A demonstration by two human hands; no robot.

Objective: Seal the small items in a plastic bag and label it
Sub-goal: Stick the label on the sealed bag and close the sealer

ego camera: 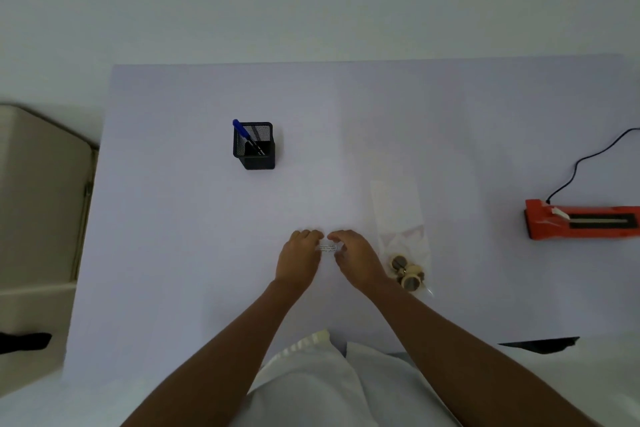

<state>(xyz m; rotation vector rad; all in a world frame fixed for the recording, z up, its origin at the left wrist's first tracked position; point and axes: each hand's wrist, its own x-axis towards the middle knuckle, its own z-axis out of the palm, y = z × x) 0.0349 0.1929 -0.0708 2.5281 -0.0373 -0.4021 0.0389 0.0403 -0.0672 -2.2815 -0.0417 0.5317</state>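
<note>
Head view, looking down: a pale table (173, 218) fills most of the frame, from just above the middle down to the bottom edge. A beige piece of furniture (38, 191) stands off the table's edge at the far left of the frame. A white garment (311, 392) shows at bottom centre, and two bare forearms reach up from there toward the middle.

At the right edge of the frame lies a red sealer (585, 220), cut off by the border, with a dark slot along its top. A black cord (585, 159) curves up and to the right from it.

A clear plastic bag (398, 211) lies flat on the table right of centre, just beside the right wrist. Its long side runs up the frame. A black mesh pen holder (254, 149) stands upright left of centre, well apart from the hands.

The left hand (301, 258) and the right hand (358, 262) sit close together just below the centre, fingers curled. The small items (408, 270), round tan and grey pieces, bunch together in the lower end of the bag. A blue pen (240, 130) leans out of the holder's upper left corner.

The label (327, 248) is a small white strip with writing too small to read. It lies between the two hands, each of which pinches one end at the fingertips.
</note>
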